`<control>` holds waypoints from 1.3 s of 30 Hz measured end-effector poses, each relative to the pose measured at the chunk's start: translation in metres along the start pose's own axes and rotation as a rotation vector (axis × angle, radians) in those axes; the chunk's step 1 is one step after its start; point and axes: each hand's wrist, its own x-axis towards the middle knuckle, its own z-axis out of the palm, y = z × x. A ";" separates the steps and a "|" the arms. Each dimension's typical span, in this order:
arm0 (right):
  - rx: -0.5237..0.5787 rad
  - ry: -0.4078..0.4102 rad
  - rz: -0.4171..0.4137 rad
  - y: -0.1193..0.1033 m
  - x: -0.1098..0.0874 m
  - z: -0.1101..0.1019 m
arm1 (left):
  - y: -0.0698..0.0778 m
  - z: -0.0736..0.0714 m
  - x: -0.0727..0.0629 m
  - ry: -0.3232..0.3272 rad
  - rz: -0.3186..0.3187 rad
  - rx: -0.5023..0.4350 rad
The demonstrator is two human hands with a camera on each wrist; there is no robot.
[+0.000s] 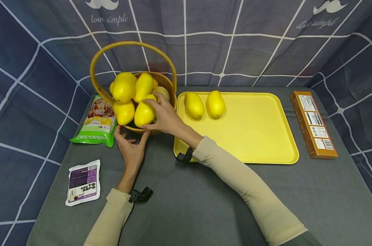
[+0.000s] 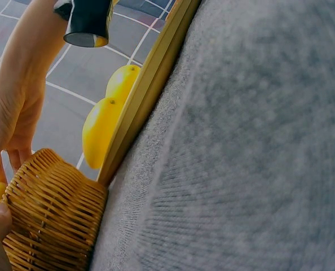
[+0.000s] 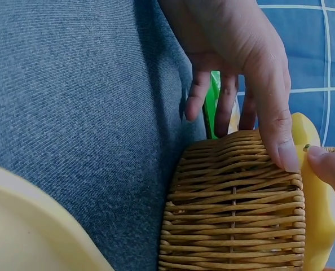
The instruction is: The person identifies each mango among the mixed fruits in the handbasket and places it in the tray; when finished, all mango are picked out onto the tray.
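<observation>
A wicker basket [image 1: 166,80] with a tall arched handle stands at the back left, heaped with several yellow mangoes. My right hand [image 1: 170,118] reaches over its rim and grips a mango [image 1: 145,113] at the front, thumb low on its near side and fingers over its top. At the basket's near side is my left hand [image 1: 131,150], thumb on the rim and fingers along the outer wall, as the woven side [image 3: 235,214] shows in the right wrist view. Two more mangoes [image 1: 194,105] [image 1: 215,104] lie on a yellow tray [image 1: 253,136].
Left of the basket, a green food packet [image 1: 95,124] lies partly behind it. A purple and white pouch [image 1: 83,182] rests nearer on the left. Right of the tray lies an orange-brown box [image 1: 314,124]. Dark gridded cloth [image 1: 210,54] hangs behind the grey table.
</observation>
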 end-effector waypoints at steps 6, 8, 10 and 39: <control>-0.005 0.022 -0.027 0.003 -0.002 -0.002 | -0.001 0.001 0.000 0.007 0.009 -0.001; -0.001 0.023 -0.034 0.004 -0.002 -0.005 | -0.001 0.001 0.000 0.008 0.006 -0.004; 0.001 0.023 -0.042 0.004 -0.004 -0.007 | -0.001 0.001 -0.001 0.010 0.006 -0.002; 0.050 -0.041 -0.033 0.053 -0.094 -0.070 | -0.001 0.001 -0.002 0.006 -0.005 -0.038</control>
